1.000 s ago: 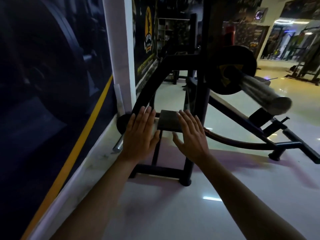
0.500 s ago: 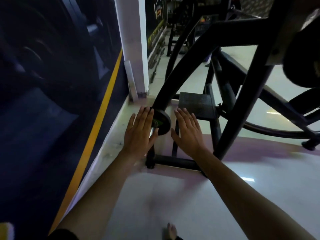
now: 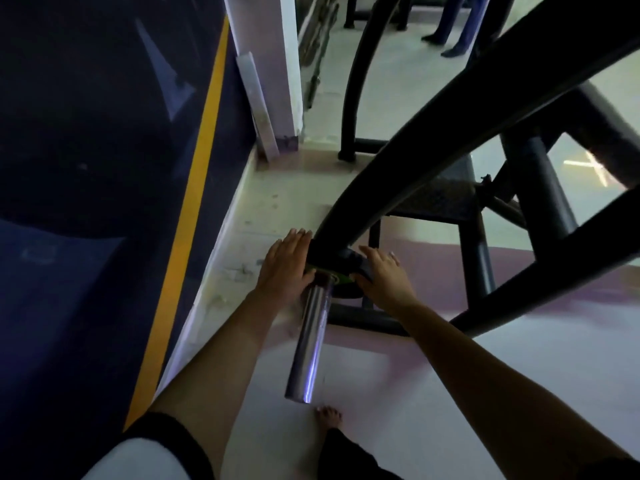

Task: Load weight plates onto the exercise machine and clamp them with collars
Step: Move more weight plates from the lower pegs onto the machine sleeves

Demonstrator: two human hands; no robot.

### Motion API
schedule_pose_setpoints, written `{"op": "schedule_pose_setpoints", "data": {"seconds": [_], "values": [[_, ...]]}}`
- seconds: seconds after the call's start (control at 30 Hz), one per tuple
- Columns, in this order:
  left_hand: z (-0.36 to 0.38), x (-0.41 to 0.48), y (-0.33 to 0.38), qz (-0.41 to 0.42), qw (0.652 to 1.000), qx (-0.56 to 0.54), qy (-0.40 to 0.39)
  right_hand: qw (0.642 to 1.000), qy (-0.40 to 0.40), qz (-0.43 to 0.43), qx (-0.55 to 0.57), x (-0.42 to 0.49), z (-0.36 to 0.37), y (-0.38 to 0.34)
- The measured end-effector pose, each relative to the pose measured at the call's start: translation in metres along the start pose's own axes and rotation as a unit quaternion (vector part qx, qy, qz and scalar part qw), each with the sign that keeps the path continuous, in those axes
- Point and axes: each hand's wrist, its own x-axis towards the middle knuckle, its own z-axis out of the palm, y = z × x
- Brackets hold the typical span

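Observation:
A small black weight plate (image 3: 341,279) with a green label sits at the inner end of the chrome loading sleeve (image 3: 309,344), where the sleeve joins the machine's black curved arm (image 3: 398,174). My left hand (image 3: 285,265) lies flat against the plate's left edge, fingers straight. My right hand (image 3: 384,275) lies against its right edge, fingers also extended. The arm and my hands hide most of the plate. The rest of the sleeve is bare and points toward me. No collar is in view.
A dark wall with a yellow stripe (image 3: 194,209) runs close on the left, ending at a white pillar (image 3: 270,64). Black frame tubes (image 3: 540,188) and a step plate (image 3: 436,199) crowd the right. My bare foot (image 3: 328,418) stands below the sleeve tip. Another person's legs (image 3: 460,22) stand far back.
I have moved closer and the view has tilted down. Both hands went from hovering in front of the machine to touching the two sides of the small plate on the sleeve.

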Motion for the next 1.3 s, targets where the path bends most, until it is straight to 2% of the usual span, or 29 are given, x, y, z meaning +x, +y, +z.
{"op": "schedule_pose_setpoints", "data": {"seconds": [0.13, 0.3, 0.47, 0.63, 0.8, 1.07, 1.3], "values": [[0.014, 0.031, -0.018, -0.006, 0.993, -0.065, -0.094, 0.996, -0.043, 0.026, 0.078, 0.021, 0.015, 0.005], [0.016, 0.042, -0.025, 0.002, 0.987, -0.142, -0.076, 0.996, -0.034, 0.023, 0.077, 0.027, 0.020, 0.007], [0.013, 0.023, -0.023, -0.006, 0.986, -0.138, -0.094, 0.997, -0.045, 0.014, 0.064, 0.008, 0.021, -0.004], [0.005, -0.049, -0.016, -0.026, 0.981, -0.166, -0.098, 0.996, -0.072, 0.013, 0.052, -0.048, 0.029, -0.030], [0.001, -0.152, -0.005, -0.034, 0.979, -0.169, -0.104, 0.990, -0.101, 0.013, 0.095, -0.140, 0.045, -0.065], [-0.009, -0.314, 0.023, -0.021, 0.979, -0.186, -0.087, 0.985, -0.062, -0.006, 0.161, -0.305, 0.061, -0.117], [-0.054, -0.365, 0.095, 0.031, 0.977, -0.207, -0.041, 0.980, 0.043, 0.051, 0.189, -0.397, 0.012, -0.123]]}}
